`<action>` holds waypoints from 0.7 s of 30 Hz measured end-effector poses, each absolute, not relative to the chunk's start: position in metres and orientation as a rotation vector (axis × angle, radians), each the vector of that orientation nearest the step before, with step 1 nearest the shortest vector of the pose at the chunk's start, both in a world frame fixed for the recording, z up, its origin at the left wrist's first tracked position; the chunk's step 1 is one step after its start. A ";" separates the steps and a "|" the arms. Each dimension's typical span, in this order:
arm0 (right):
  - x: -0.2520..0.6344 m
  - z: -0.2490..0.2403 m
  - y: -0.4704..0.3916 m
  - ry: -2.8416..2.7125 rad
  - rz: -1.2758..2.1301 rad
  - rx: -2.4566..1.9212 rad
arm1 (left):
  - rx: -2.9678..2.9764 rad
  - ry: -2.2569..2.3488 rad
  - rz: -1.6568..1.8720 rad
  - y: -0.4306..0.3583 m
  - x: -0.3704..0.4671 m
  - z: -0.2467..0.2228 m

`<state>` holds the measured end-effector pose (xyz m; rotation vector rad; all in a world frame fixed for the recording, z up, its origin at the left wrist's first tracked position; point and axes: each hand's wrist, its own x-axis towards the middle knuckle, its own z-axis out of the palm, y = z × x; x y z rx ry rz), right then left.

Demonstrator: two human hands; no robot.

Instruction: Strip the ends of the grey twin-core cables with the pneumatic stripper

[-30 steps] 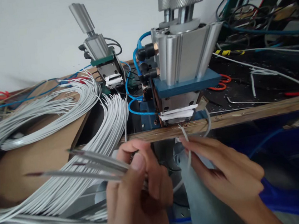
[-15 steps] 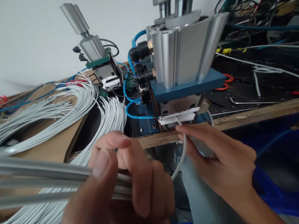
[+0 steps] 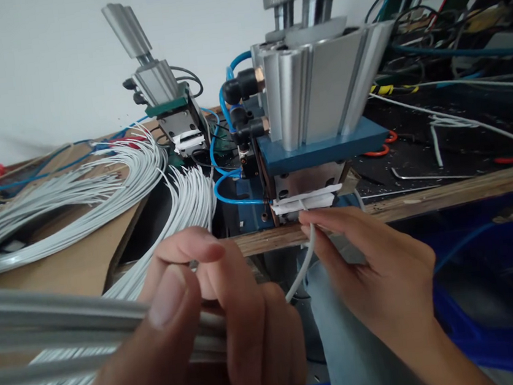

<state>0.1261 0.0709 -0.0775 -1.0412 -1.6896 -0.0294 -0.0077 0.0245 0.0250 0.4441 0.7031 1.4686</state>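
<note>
Several grey-white cables (image 3: 56, 308) lie in the grasp of my left hand (image 3: 208, 334), close to the camera, with the fingers curled round them. My right hand (image 3: 370, 260) pinches a single white cable (image 3: 303, 273) between thumb and forefinger. The upper end of that cable reaches the white-edged slot (image 3: 306, 202) at the front of a pneumatic machine (image 3: 320, 99); how far in it goes is hidden. Its lower part curves down left and passes behind my left hand.
Bundles of white cables (image 3: 80, 231) lie on cardboard (image 3: 68, 272) at left. A second, smaller machine (image 3: 166, 97) stands behind them. The bench's wooden edge (image 3: 460, 194) runs below the machine. A hex key (image 3: 421, 177) and a coiled cable (image 3: 455, 122) lie at right; a blue bin (image 3: 497, 313) is below.
My left hand and its cables have shifted slightly left and down. My right hand stays at the slot, still pinching the single cable, with hardly any movement.
</note>
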 end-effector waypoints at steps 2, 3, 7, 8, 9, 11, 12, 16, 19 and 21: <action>0.125 -0.078 0.071 -1.679 -0.031 -1.045 | 0.443 0.709 1.475 0.024 -0.008 0.024; 0.125 -0.078 0.071 -1.674 -0.030 -1.048 | 0.440 0.716 1.472 0.023 -0.008 0.024; 0.124 -0.079 0.070 -1.671 -0.021 -1.057 | 0.428 0.750 1.459 0.020 -0.007 0.023; 0.124 -0.079 0.071 -1.673 -0.021 -1.056 | 0.429 0.761 1.461 0.020 -0.006 0.023; 0.124 -0.079 0.071 -1.676 -0.020 -1.056 | 0.433 0.771 1.468 0.019 -0.005 0.023; 0.124 -0.078 0.071 -1.681 -0.024 -1.054 | 0.443 0.795 1.492 0.019 -0.002 0.022; 0.123 -0.077 0.071 -1.681 -0.029 -1.054 | 0.447 0.808 1.506 0.018 -0.001 0.022; 0.123 -0.077 0.071 -1.673 -0.063 -1.077 | 0.466 0.823 1.548 0.021 -0.002 0.011; 0.122 -0.078 0.072 -1.672 -0.081 -1.089 | 0.600 0.698 1.494 0.026 -0.012 -0.004; 0.122 -0.078 0.072 -1.666 -0.087 -1.086 | 0.755 0.510 1.396 0.030 -0.019 -0.010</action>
